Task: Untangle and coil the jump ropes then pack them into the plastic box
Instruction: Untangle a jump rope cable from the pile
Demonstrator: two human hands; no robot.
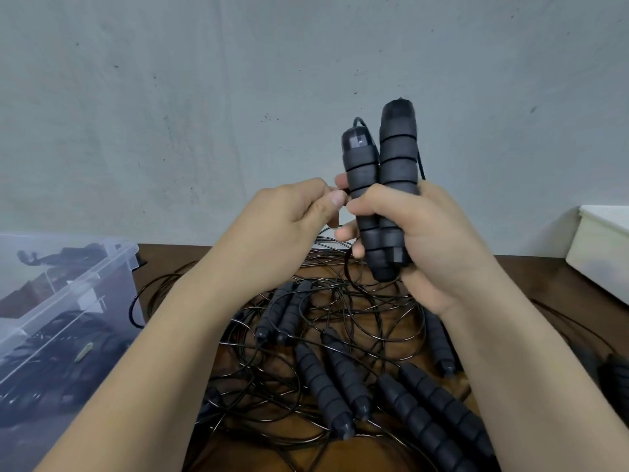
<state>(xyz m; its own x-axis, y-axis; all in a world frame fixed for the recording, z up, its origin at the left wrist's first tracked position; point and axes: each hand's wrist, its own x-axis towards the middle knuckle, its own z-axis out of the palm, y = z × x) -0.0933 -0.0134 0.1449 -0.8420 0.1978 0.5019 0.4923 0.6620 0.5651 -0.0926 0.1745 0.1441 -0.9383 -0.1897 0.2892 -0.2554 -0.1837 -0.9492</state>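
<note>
Loose handles: several dark ribbed foam handles (323, 386) lie nearest, on the table, most of them in side-by-side pairs pointing different ways.
Rope tangle: thin black jump ropes (367, 311) loop over and under those handles in one untidy heap, spreading across the middle of the table under both hands.
Table: dark brown wood (531, 274), showing through and round the heap.
Left hand: the left hand (282, 226) is raised above the heap, its thumb and forefinger closed tip to tip in a narrow pinch just beside the held handles; a bit of dark cord shows at the tips.
Right hand: the right hand (425, 240) is raised too, fingers curled tight round a held pair of handles (381, 185).
Held pair: upright, side by side and touching, the right one reaching higher; a cord (421, 165) runs down behind it.
Plastic box: the clear plastic box (102, 267) stands on the left of the table, beside the heap, with dark ropes already inside.
White container: a white container (602, 247) sits at the far right edge.
Wall: a pale grey wall (238, 97) stands behind.
</note>
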